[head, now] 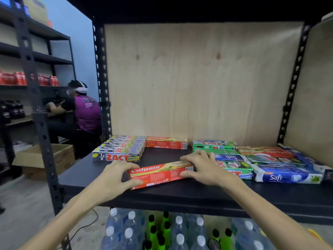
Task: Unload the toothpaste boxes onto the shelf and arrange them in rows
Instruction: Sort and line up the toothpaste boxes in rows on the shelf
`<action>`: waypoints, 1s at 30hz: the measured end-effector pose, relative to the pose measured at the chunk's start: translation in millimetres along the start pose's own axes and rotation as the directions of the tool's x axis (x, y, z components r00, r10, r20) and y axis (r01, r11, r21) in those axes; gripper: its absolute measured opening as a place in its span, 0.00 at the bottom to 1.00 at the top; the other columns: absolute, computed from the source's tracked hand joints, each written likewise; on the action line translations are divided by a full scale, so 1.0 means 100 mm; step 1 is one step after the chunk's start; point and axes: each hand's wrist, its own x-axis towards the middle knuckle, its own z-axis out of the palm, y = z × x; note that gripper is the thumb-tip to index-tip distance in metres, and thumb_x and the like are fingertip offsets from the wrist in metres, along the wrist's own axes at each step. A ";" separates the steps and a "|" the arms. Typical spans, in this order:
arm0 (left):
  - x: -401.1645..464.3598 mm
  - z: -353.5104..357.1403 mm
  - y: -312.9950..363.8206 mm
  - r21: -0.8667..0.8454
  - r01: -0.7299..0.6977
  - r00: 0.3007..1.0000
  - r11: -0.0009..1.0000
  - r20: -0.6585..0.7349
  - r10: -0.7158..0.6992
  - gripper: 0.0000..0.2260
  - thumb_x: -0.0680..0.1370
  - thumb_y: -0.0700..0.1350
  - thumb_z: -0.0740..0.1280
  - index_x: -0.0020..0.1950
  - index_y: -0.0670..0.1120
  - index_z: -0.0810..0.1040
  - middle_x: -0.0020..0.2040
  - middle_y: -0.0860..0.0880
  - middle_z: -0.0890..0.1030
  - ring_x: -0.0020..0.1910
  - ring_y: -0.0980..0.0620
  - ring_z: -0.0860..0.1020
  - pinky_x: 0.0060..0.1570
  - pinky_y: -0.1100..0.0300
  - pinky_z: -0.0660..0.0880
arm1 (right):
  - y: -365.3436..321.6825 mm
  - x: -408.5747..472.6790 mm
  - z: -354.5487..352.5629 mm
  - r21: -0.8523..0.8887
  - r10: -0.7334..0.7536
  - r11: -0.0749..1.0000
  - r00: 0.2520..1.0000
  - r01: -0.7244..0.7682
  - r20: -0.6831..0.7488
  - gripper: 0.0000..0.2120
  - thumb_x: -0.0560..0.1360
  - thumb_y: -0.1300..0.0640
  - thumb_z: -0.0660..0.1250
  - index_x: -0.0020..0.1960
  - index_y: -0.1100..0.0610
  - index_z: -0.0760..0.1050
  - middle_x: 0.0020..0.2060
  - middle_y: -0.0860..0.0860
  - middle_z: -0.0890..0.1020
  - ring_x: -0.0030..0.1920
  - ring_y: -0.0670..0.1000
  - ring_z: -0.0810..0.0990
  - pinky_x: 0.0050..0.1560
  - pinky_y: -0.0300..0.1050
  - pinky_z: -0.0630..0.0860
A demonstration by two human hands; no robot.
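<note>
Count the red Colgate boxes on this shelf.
2: one Colgate box held at the shelf front by both hands, another Colgate box against the back panel. The right-hand pile may hide more.

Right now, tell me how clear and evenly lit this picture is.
Head view: wide-angle bending bows the shelf posts outward; the Colgate box between both hands reads sharply; the mixed pile at right is softer; the upper shelf underside is in deep shadow.

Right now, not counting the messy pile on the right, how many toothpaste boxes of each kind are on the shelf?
Grey Zact Smokers cardboard boxes: 4
Red Colgate cardboard boxes: 2, one at the back, one gripped by the left hand and right hand
Total: 6
</note>
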 end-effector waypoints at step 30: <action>2.22 0.43 -0.58 -0.026 0.019 0.999 0.999 -0.043 -0.020 0.34 0.71 0.47 0.79 0.73 0.48 0.69 0.63 0.49 0.74 0.59 0.53 0.73 0.57 0.61 0.68 | 1.02 1.67 0.28 0.001 -0.010 1.000 0.978 0.010 -0.210 0.34 0.61 0.26 0.73 0.60 0.43 0.77 0.52 0.42 0.81 0.58 0.47 0.74 0.60 0.49 0.61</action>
